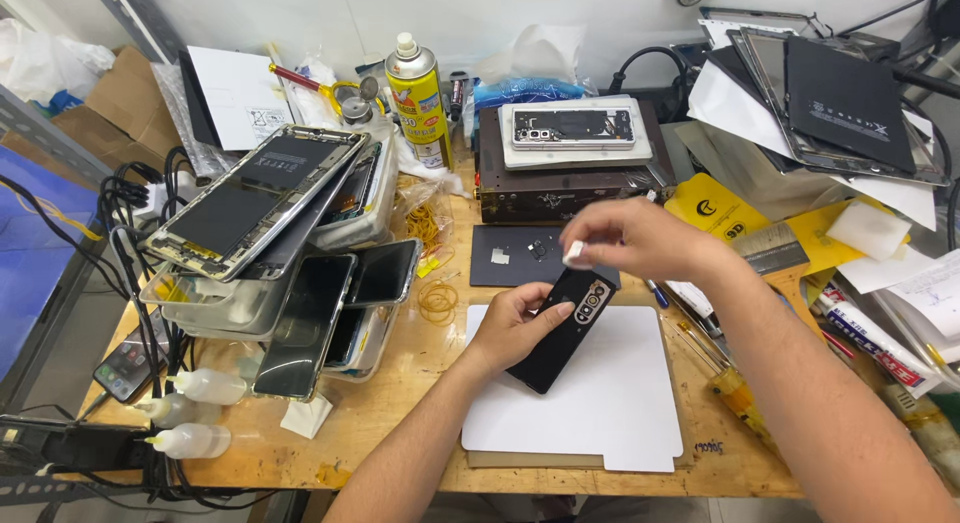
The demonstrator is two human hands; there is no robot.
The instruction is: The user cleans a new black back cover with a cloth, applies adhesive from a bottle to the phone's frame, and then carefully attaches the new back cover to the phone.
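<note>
My left hand (513, 328) grips a black phone (560, 333) by its side, back face up, camera strip toward the top. It is tilted over a white mat (620, 403) on the wooden bench (400, 413). My right hand (640, 238) hovers just above the phone's top end and pinches a small white piece (574, 251) between thumb and fingers. A dark square pad (505, 258) with tiny parts lies just behind the phone.
Stacked phone frames and screens (260, 198) fill trays at the left. A yellow spray can (418, 98) stands at the back. A dark heating box (560, 178) carries a phone frame. Small squeeze bottles (195, 413), rubber bands (438, 301), a brush (778, 258) and tablet panels (830, 98) surround the mat.
</note>
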